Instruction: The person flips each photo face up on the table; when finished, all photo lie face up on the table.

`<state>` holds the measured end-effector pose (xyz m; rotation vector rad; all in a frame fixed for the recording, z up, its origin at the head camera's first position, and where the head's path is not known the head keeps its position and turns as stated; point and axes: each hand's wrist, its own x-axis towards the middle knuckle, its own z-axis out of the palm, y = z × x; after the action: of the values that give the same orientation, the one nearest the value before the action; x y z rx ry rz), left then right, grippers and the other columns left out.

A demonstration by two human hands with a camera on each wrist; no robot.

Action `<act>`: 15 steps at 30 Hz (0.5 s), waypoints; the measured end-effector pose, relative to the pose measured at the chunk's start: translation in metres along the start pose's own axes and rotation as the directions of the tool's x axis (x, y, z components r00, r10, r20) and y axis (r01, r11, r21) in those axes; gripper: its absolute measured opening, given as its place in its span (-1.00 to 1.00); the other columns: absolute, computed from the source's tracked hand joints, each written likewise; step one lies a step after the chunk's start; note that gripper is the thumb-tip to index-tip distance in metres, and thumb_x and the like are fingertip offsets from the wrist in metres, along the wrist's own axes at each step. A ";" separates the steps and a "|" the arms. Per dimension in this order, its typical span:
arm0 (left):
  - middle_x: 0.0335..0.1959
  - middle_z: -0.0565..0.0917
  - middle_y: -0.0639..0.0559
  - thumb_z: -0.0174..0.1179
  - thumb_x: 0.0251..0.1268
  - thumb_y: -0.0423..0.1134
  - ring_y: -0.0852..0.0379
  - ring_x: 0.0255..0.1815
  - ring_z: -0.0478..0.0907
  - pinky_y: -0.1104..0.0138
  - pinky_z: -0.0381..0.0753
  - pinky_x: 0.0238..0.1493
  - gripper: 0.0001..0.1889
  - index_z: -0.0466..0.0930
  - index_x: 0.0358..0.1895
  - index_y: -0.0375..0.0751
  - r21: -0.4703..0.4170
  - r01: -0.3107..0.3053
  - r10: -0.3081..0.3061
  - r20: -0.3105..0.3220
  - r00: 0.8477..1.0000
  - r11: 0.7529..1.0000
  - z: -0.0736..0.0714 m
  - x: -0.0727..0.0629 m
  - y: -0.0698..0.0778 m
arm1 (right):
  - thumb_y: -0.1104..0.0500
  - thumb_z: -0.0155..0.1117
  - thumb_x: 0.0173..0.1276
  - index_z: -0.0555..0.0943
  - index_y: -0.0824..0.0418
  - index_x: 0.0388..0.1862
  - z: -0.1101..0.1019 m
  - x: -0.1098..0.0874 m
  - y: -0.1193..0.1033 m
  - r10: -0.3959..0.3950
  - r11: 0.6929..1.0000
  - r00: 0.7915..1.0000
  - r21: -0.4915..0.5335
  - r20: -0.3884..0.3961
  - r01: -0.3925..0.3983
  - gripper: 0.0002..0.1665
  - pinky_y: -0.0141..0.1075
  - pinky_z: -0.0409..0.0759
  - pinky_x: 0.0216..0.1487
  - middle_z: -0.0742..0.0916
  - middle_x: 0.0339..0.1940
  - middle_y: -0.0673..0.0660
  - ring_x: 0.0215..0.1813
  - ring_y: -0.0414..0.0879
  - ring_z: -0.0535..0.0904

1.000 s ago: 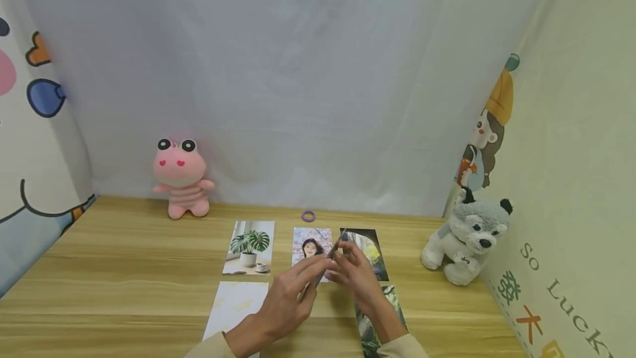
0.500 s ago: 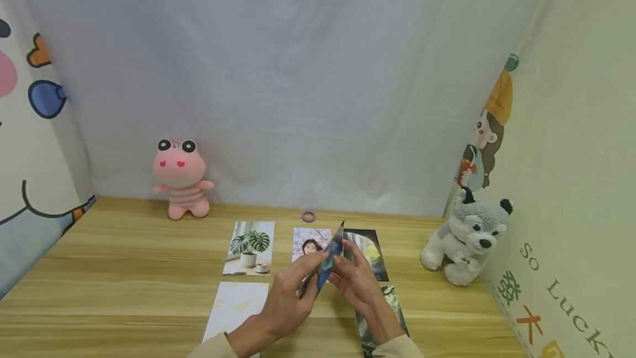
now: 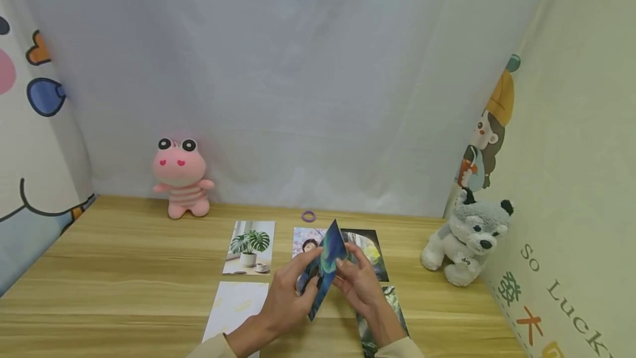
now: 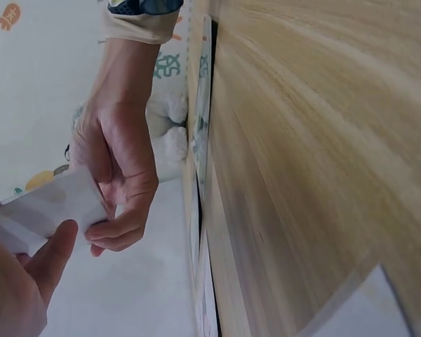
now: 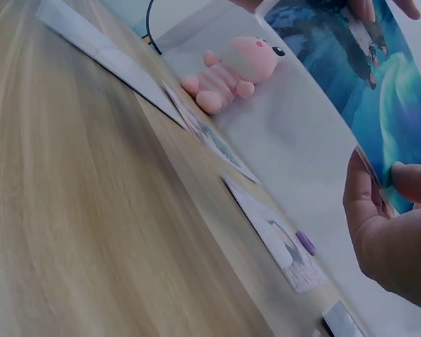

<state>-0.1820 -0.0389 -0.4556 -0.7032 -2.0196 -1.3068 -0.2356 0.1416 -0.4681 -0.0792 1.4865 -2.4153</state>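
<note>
Both hands hold a photo card (image 3: 332,253) with a blue-green aurora picture above the wooden table, tilted on edge. My left hand (image 3: 285,294) grips its near left part, thumb on the picture side. At the upper right edge my right hand (image 3: 361,286) pinches it between thumb and fingers. In the left wrist view the card's white back (image 4: 59,203) shows. Behind and below it lie a portrait photo (image 3: 309,241), partly covered by the held card, and a dark-edged photo with a yellow patch (image 3: 371,253). A green leafy photo (image 3: 367,333) lies partly under the right forearm.
A plant photo (image 3: 250,247) and a white card (image 3: 236,305) with faint yellow marks lie to the left. A purple ring (image 3: 308,216) is near the back edge. A pink plush toy (image 3: 180,178) sits back left, a grey plush dog (image 3: 469,242) at the right.
The card, seen nearly edge-on at first, has turned so its blue-green picture side shows in the head view. Both hands stay in nearly the same place.
</note>
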 end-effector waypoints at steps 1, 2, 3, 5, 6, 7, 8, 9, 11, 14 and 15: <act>0.08 0.68 -0.23 0.26 0.07 -0.57 0.08 -0.16 0.66 0.38 0.65 -0.31 -0.36 0.48 0.31 -0.22 -0.017 0.027 -0.027 0.017 1.000 0.999 0.000 0.000 0.001 | 0.41 0.00 0.50 0.43 -0.05 0.04 -0.001 0.000 0.000 -0.007 1.000 1.000 -0.016 -0.003 0.007 -0.63 -0.30 0.66 -0.13 0.76 -0.20 -0.01 -0.16 -0.16 0.68; 0.12 0.66 -0.25 0.26 0.12 -0.53 0.05 -0.16 0.68 0.40 0.66 -0.36 -0.37 0.46 0.34 -0.21 -0.043 0.063 -0.062 0.039 0.997 0.997 -0.001 0.000 0.002 | 0.41 0.02 0.49 0.43 -0.04 0.06 -0.002 0.000 0.000 -0.014 0.999 1.000 -0.032 -0.009 0.014 -0.63 -0.31 0.66 -0.14 0.76 -0.20 -0.01 -0.17 -0.16 0.68; 0.18 0.62 -0.29 0.24 0.20 -0.49 0.01 -0.15 0.69 0.42 0.65 -0.40 -0.39 0.42 0.38 -0.21 -0.083 0.107 -0.102 0.070 0.992 0.991 -0.002 0.000 0.003 | 0.41 0.04 0.49 0.43 -0.03 0.09 -0.003 -0.001 0.000 -0.020 0.999 1.000 -0.051 -0.009 0.020 -0.63 -0.32 0.66 -0.15 0.75 -0.21 -0.01 -0.18 -0.17 0.68; 0.20 0.58 -0.35 0.16 0.34 -0.40 -0.08 -0.17 0.72 0.46 0.63 -0.46 -0.42 0.36 0.44 -0.18 -0.173 0.210 -0.189 0.129 0.974 0.962 -0.005 0.001 0.005 | 0.40 0.07 0.48 0.44 0.00 0.14 -0.006 0.000 -0.001 -0.030 0.996 0.999 -0.086 -0.020 0.028 -0.61 -0.32 0.66 -0.17 0.74 -0.25 -0.02 -0.21 -0.17 0.68; 0.20 0.56 -0.39 0.10 0.40 -0.37 -0.13 -0.18 0.73 0.45 0.64 -0.47 -0.44 0.32 0.46 -0.18 -0.211 0.252 -0.222 0.154 0.963 0.945 -0.006 0.001 0.005 | 0.41 0.08 0.47 0.44 0.01 0.16 -0.007 0.000 -0.001 -0.034 0.994 0.999 -0.106 -0.027 0.031 -0.60 -0.32 0.66 -0.18 0.73 -0.28 -0.03 -0.22 -0.18 0.68; 0.20 0.55 -0.40 0.04 0.46 -0.33 -0.19 -0.15 0.74 0.40 0.67 -0.41 -0.47 0.30 0.47 -0.16 -0.242 0.294 -0.256 0.175 0.951 0.925 -0.007 0.002 0.005 | 0.41 0.09 0.46 0.44 0.02 0.17 -0.008 0.000 -0.002 -0.037 0.991 0.999 -0.126 -0.033 0.033 -0.58 -0.32 0.66 -0.20 0.71 -0.33 -0.04 -0.25 -0.19 0.66; 0.20 0.55 -0.41 -0.02 0.50 -0.30 -0.22 -0.14 0.73 0.36 0.68 -0.35 -0.49 0.29 0.48 -0.14 -0.255 0.326 -0.284 0.188 0.940 0.910 -0.009 0.004 0.004 | 0.42 0.10 0.45 0.45 0.02 0.17 -0.009 0.000 -0.002 -0.038 0.990 0.998 -0.138 -0.043 0.031 -0.58 -0.32 0.66 -0.22 0.68 -0.38 -0.04 -0.29 -0.20 0.64; 0.19 0.56 -0.40 -0.07 0.53 -0.29 -0.24 -0.07 0.71 0.31 0.69 -0.26 -0.50 0.29 0.49 -0.13 -0.260 0.347 -0.303 0.195 0.933 0.901 -0.010 0.005 0.004 | 0.42 0.11 0.44 0.45 0.03 0.17 -0.010 0.000 -0.003 -0.042 0.987 0.998 -0.154 -0.047 0.034 -0.57 -0.32 0.65 -0.24 0.65 -0.44 -0.05 -0.32 -0.21 0.62; 0.20 0.57 -0.36 -0.14 0.57 -0.26 -0.24 0.07 0.65 0.17 0.67 -0.07 -0.52 0.29 0.49 -0.12 -0.252 0.377 -0.332 0.203 0.921 0.891 -0.011 0.008 0.003 | 0.44 0.12 0.43 0.46 0.04 0.17 -0.010 0.001 -0.004 -0.046 0.984 0.998 -0.177 -0.052 0.036 -0.56 -0.31 0.64 -0.29 0.56 -0.52 -0.06 -0.39 -0.22 0.55; 0.35 0.48 -0.31 -0.20 0.61 -0.23 -0.27 0.32 0.46 -0.11 0.50 0.20 -0.51 0.24 0.52 -0.13 -0.255 0.418 -0.361 0.242 0.901 0.872 -0.013 0.012 0.002 | 0.44 0.14 0.42 0.45 0.06 0.19 -0.011 0.000 -0.006 -0.048 0.975 0.998 -0.217 -0.037 0.039 -0.55 -0.32 0.60 -0.33 0.48 -0.55 -0.06 -0.44 -0.22 0.47; 0.40 0.43 -0.28 -0.21 0.62 -0.22 -0.27 0.38 0.38 -0.17 0.43 0.26 -0.51 0.22 0.53 -0.13 -0.259 0.432 -0.369 0.259 0.893 0.864 -0.013 0.013 0.002 | 0.44 0.15 0.41 0.44 0.08 0.21 -0.011 -0.001 -0.007 -0.050 0.969 0.998 -0.241 -0.026 0.042 -0.54 -0.32 0.59 -0.34 0.47 -0.54 -0.06 -0.45 -0.21 0.46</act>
<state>-0.1864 -0.0488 -0.4407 -0.5844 -2.2297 -1.8989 -0.2388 0.1541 -0.4669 -0.1294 1.8060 -2.2690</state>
